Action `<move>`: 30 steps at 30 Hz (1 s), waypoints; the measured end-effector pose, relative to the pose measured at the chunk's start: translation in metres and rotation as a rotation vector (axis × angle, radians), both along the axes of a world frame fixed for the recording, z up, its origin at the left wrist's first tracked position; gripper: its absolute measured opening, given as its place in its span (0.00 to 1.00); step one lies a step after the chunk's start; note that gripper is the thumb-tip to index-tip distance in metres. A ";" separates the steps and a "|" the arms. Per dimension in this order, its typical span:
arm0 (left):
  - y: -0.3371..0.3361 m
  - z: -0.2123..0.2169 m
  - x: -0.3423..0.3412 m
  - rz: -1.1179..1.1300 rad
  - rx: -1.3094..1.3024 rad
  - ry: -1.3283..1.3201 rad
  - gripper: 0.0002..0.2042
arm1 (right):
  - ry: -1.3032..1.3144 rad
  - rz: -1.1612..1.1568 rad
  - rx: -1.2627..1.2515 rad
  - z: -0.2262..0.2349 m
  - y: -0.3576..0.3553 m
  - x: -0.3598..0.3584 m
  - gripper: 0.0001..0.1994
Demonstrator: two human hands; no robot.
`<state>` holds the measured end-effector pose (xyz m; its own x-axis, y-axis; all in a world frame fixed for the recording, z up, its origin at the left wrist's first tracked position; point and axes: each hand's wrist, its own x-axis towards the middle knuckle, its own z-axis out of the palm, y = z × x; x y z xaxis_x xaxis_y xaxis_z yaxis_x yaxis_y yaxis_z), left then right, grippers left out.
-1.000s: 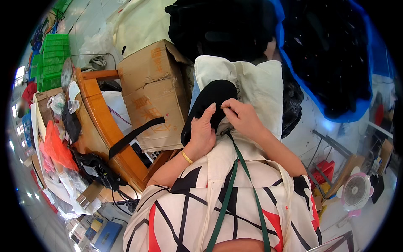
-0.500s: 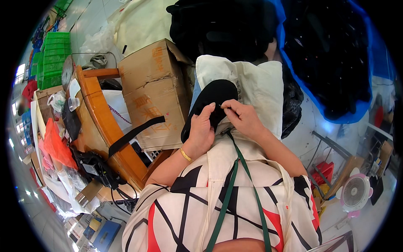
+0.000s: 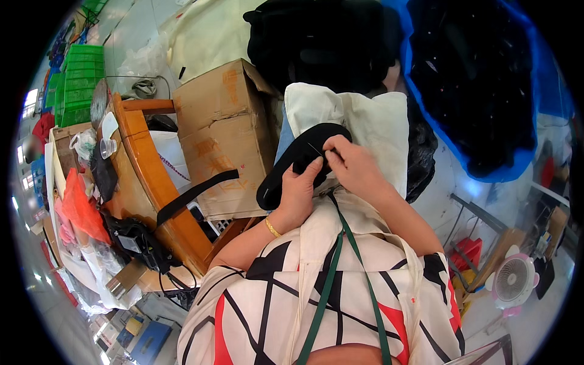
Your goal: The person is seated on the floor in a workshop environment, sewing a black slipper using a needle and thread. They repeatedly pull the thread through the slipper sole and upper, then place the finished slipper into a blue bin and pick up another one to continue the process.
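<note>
Several bright-green plastic crates (image 3: 82, 88) stand stacked at the far left of a pale, light-floored room. Nearer, an orange-brown curved wooden frame (image 3: 143, 155) bears a long black fabric strap (image 3: 198, 198), and just beside it stands a creased brown cardboard box (image 3: 222, 131). Past the lap lies a bulky black heap (image 3: 322, 48); to its right is a large blue-edged plastic bag (image 3: 486, 174) with dark contents. A round white-and-pink fan (image 3: 512, 278) stands low on the right. Cream-coloured cloth (image 3: 374, 121) covers the lap.

Individual pieces in the heap and the bag merge into darkness, and the lens rim cuts off both. The underside of a black, elongated, round-ended, sole-shaped piece (image 3: 298, 151) is hidden, as are most of the fingers beneath it. A thin pale line on its upper face is too fine to identify.

This black piece lies aslant above the lap, against the cream cloth. The left hand (image 3: 297, 193) clasps its near side, thumb on top. The right hand (image 3: 354, 165) is curled narrow, its fingertips bunched at the far edge; whether they pinch anything cannot be told.
</note>
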<state>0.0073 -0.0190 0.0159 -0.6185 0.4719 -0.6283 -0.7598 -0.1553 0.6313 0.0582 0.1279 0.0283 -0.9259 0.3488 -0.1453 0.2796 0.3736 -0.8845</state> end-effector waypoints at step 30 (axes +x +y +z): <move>0.024 -0.032 -0.029 -0.938 -0.319 0.895 0.17 | 0.639 -1.281 -1.235 -0.039 0.117 0.139 0.11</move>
